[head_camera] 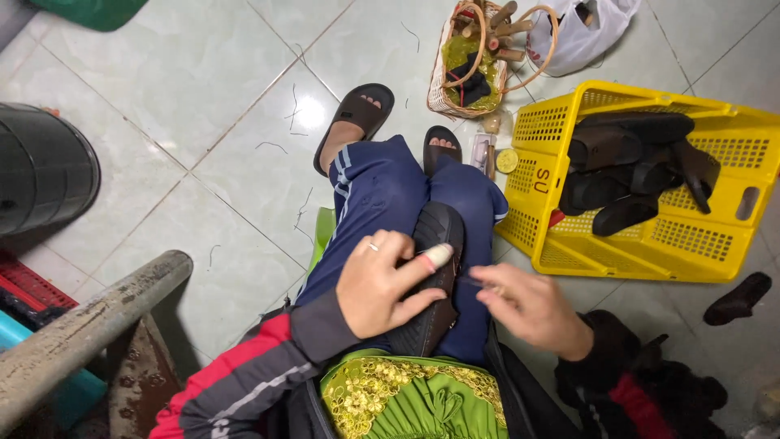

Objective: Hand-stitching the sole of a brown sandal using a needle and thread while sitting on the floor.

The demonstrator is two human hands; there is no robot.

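A black shoe sole point(435, 236) lies along my lap, on my blue trousers. My left hand point(382, 280) grips it from the left, a ring on one finger and a pale wrap on the fingertip pressing its top. My right hand point(528, 305) is just right of the sole, fingers pinched together near its edge on something thin that I cannot make out. A green and gold embroidered cloth point(410, 398) covers my lap below the hands.
A yellow plastic crate point(707, 244) with several black soles stands on the tiled floor at right. A wicker basket point(443, 81) with tools and a white bag point(581, 32) sit beyond my sandalled feet. A black bin point(41, 167) and a grey bar point(89, 325) stand at left.
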